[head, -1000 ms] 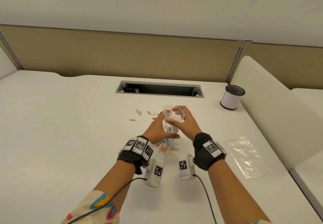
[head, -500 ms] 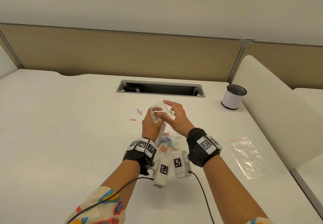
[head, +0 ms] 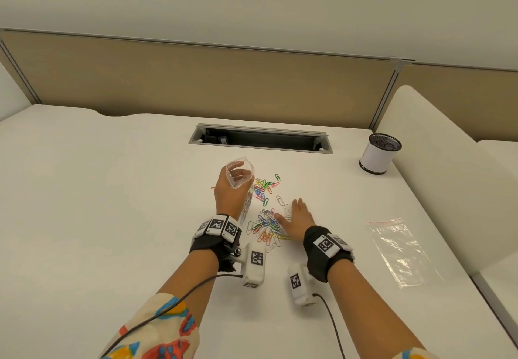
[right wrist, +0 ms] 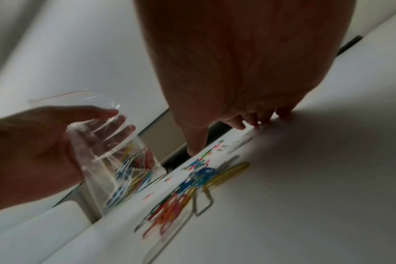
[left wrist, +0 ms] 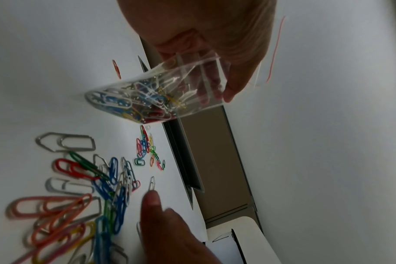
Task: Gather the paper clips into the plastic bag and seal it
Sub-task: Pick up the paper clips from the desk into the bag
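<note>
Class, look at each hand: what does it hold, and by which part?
The left hand grips the plastic bag near its open top. The right hand holds nothing; it lies flat by the paper clips.

Left hand (head: 232,190) raised off surface, fingers (left wrist: 215,84) and thumb curled round held plastic bag (left wrist: 161,91), forearm angled forward. Right hand (head: 297,218) low, palm down, fingers (right wrist: 258,119) extended, tips at surface beside left hand. Both wrists wear black straps.
</note>
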The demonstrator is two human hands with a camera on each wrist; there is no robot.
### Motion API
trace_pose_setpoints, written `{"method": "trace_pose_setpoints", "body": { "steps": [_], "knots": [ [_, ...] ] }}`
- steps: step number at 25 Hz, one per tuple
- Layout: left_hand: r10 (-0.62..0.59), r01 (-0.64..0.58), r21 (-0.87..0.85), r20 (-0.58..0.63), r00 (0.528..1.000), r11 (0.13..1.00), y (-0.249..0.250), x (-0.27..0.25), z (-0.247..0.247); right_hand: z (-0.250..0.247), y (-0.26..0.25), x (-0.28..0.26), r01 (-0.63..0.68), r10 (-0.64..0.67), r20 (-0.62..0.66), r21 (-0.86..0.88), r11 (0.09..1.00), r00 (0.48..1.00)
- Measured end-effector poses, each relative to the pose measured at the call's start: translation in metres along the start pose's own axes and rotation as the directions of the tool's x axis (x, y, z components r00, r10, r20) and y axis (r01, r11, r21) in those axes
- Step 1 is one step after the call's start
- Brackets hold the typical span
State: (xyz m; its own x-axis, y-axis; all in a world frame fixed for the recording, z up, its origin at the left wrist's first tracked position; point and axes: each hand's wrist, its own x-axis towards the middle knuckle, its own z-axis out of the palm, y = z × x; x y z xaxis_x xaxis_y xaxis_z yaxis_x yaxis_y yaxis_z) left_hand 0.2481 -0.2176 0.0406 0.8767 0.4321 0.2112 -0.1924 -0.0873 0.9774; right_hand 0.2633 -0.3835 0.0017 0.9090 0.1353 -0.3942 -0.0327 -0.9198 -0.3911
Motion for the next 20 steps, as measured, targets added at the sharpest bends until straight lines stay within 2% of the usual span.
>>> {"method": "trace_pose_setpoints", "body": {
  "steps": [3, 6, 9, 12, 15, 20],
  "knots": [
    [-0.001, 0.0, -0.029, -0.028, 1.0, 1.0, 0.0, 0.002, -0.003, 0.006, -0.018, -0.002, 0.148, -0.148, 0.071, 0.002, 0.989, 0.986],
    [0.001, -0.004, -0.036, -0.059, 0.998, 0.999, -0.001, 0.004, -0.006, 0.001, -0.024, -0.007, 0.211, -0.216, 0.076, 0.071, 0.975, 0.973],
    [0.016, -0.019, -0.035, -0.079, 0.997, 0.999, -0.004, 0.004, -0.008, -0.009, -0.021, -0.018, 0.092, -0.089, 0.029, -0.132, 0.987, 0.996],
    [0.016, -0.019, -0.025, -0.1, 0.995, 1.0, -0.005, 0.004, -0.009, -0.012, -0.021, -0.027, -0.001, 0.034, 0.095, -0.326, 0.945, 0.995],
    [-0.003, -0.002, -0.042, -0.105, 0.994, 0.999, -0.004, 0.002, -0.009, -0.008, -0.024, -0.022, -0.024, 0.057, 0.154, -0.209, 0.978, 0.986],
    [0.017, -0.024, -0.09, -0.078, 0.997, 0.996, -0.006, 0.0, -0.012, -0.004, -0.04, -0.009, -0.038, 0.037, 0.083, 0.021, 0.999, 0.996]
  ]
}}
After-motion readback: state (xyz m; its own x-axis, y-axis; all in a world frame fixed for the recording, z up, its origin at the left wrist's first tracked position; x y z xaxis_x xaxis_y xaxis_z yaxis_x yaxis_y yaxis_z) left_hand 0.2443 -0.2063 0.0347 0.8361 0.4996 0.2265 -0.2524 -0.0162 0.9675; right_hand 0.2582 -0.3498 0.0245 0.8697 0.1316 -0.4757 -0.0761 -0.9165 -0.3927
